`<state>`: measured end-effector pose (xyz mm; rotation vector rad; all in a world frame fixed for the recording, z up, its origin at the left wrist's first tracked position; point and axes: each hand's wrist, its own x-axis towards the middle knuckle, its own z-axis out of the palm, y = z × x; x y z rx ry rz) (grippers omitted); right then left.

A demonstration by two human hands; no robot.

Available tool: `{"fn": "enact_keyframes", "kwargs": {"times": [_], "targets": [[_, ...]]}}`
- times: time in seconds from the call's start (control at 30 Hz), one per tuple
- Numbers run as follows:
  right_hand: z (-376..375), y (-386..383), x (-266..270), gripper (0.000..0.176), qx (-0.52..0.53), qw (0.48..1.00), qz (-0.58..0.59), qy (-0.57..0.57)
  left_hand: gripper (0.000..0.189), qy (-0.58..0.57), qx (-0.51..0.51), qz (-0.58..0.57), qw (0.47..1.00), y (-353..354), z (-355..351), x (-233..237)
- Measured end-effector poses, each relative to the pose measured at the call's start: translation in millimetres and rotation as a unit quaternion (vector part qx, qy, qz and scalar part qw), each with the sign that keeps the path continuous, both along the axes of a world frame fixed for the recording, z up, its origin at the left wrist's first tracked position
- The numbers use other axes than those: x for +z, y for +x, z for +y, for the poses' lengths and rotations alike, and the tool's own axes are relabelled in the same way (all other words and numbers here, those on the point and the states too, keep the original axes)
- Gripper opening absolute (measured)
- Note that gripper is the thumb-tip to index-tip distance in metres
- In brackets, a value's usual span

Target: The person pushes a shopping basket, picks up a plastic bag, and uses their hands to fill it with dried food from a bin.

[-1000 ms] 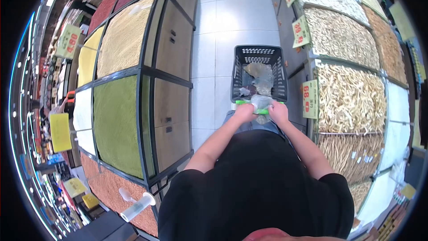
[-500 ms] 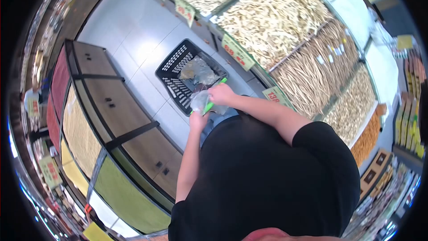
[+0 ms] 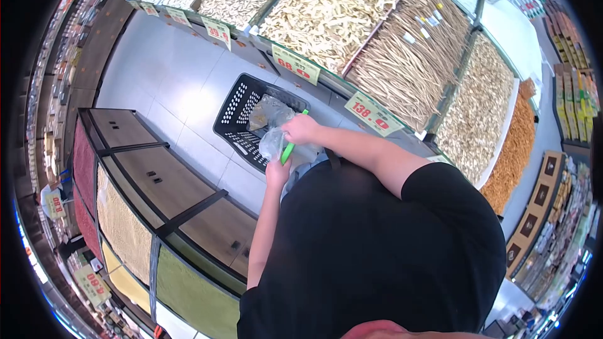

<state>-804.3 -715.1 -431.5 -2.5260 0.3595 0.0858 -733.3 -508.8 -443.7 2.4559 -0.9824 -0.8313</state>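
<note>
A black shopping basket with a perforated wall stands on the floor before me. Inside it lies a clear plastic bag with brownish contents. Both my hands are closed over the basket's near side, at a crumpled clear plastic bag. My right hand lies across a bright green bar, perhaps the basket's handle, which shows above and below it. My left hand is at the bar's lower end, pinching the edge of the bag. The fingertips are partly hidden.
Bins of pale dried slices, thin brown sticks and orange shreds run along the right, with a price sign on the front edge. At left stands a wooden cabinet with grain bins. Tiled floor lies between.
The view has turned and shifted, so the bins and cabinet sit differently. My hands and the bag stay together over the basket, slightly farther left in view.
</note>
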Motion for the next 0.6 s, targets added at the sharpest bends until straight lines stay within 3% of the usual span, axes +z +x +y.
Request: {"fn": "enact_keyframes", "kwargs": {"times": [0.6], "targets": [[67, -151, 8, 0.024, -0.028, 0.996, 0.087, -0.005, 0.037, -0.036, -0.042, -0.023, 0.998, -140, 62, -1]]}}
